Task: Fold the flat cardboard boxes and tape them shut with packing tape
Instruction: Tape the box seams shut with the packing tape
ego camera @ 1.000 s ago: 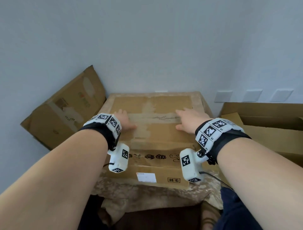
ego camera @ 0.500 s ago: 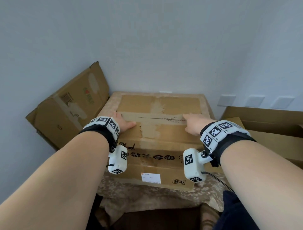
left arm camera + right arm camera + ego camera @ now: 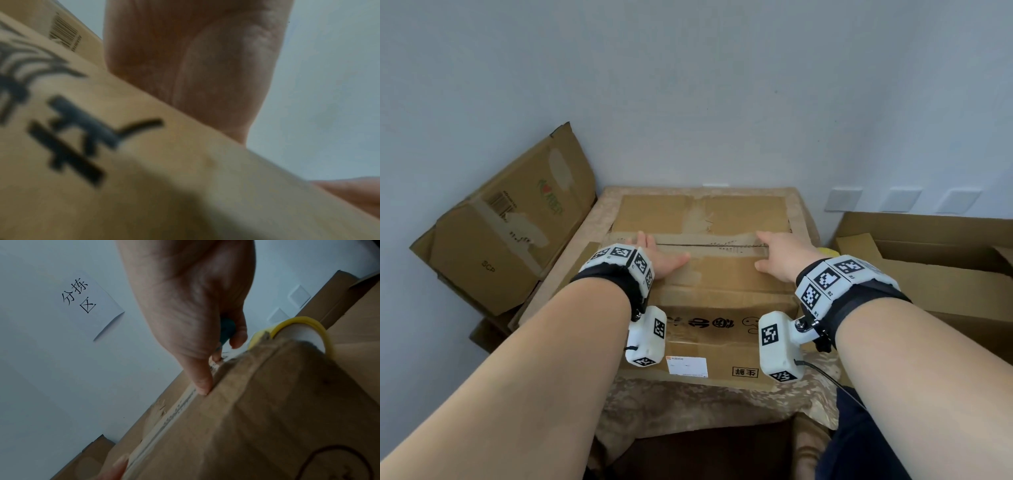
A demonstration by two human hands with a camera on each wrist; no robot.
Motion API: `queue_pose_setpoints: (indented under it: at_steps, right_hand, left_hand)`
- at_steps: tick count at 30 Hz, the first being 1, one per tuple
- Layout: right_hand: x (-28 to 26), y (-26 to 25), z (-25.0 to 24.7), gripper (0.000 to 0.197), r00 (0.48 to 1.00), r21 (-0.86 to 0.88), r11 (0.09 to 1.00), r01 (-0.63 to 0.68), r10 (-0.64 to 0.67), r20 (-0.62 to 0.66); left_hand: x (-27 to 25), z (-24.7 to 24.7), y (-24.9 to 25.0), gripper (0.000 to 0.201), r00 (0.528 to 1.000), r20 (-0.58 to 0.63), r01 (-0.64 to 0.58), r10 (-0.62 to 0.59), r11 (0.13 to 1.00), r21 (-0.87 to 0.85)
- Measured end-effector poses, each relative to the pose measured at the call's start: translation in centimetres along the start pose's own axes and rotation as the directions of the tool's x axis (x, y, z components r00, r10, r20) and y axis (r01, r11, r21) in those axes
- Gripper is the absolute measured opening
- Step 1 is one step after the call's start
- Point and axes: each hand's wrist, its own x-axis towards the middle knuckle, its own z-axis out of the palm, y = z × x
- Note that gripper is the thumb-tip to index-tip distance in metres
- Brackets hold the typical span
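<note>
A brown cardboard box (image 3: 722, 284) stands on a small cloth-covered table, its top flaps folded down and meeting at a seam (image 3: 709, 245). My left hand (image 3: 661, 255) lies flat on the top at the seam's left end; the left wrist view shows only its palm (image 3: 195, 65) above the printed box side (image 3: 144, 178). My right hand (image 3: 779, 255) rests at the seam's right end. In the right wrist view its thumb (image 3: 202, 386) presses the flap (image 3: 267, 418) while its curled fingers hold a small dark green thing (image 3: 227, 328). A yellow tape roll (image 3: 304, 321) sits just beyond the box's right corner.
A flattened box (image 3: 517, 222) leans on the wall at the left. An open cardboard box (image 3: 928, 260) stands at the right. The table's patterned cloth (image 3: 688, 401) hangs over the near edge. Wall plates (image 3: 842, 198) and a paper sign (image 3: 88, 305) are on the wall.
Both hands stay on the box top by the seam, barely shifted. The head view has tilted up and shows more wall.
</note>
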Motion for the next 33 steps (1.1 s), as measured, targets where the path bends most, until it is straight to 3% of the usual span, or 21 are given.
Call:
queue_pose_setpoints:
  at_steps: [9,13,18,21,26,29,33]
  right_hand:
    - [-0.1,1.9,0.9,0.079,0.997,0.078,0.994,-0.079,0.08,-0.014]
    - [-0.1,2.3,1.5,0.078,0.995,0.096,0.991,-0.09,0.095,-0.042]
    - [-0.4,2.2,1.5,0.071,0.996,0.044,0.995,-0.087,0.088,-0.024]
    - [-0.9,1.8,1.5,0.057,0.998,-0.019,0.998,-0.054,0.053,-0.041]
    - [-2.0,1.3,1.8,0.044,0.985,-0.134,0.981,0.143,-0.154,-0.079]
    - [-2.8,1.5,2.1,0.049,0.992,-0.106,0.987,0.116,-0.122,-0.046]
    - [-4.0,1.8,2.1,0.056,1.0,-0.008,1.0,0.019,-0.02,-0.017]
  left_hand:
    - [-1.9,0.7,5.2,0.087,0.981,0.049,-0.19,0.189,0.981,0.029]
    - [-2.6,0.8,6.8,0.072,0.953,0.138,-0.28,0.27,0.959,0.054]
    - [-3.1,0.0,5.8,0.059,0.933,0.134,-0.333,0.334,0.942,-0.026]
    - [-3.5,0.1,5.3,0.067,0.93,0.129,-0.348,0.344,0.937,0.011]
    - [-5.1,0.7,4.6,0.101,0.934,0.103,-0.347,0.341,0.936,0.054]
    - [-6.0,1.0,3.9,0.114,0.918,0.113,-0.392,0.38,0.913,0.113]
    - [-6.8,1.3,3.6,0.109,0.915,-0.025,-0.394,0.402,0.907,0.15]
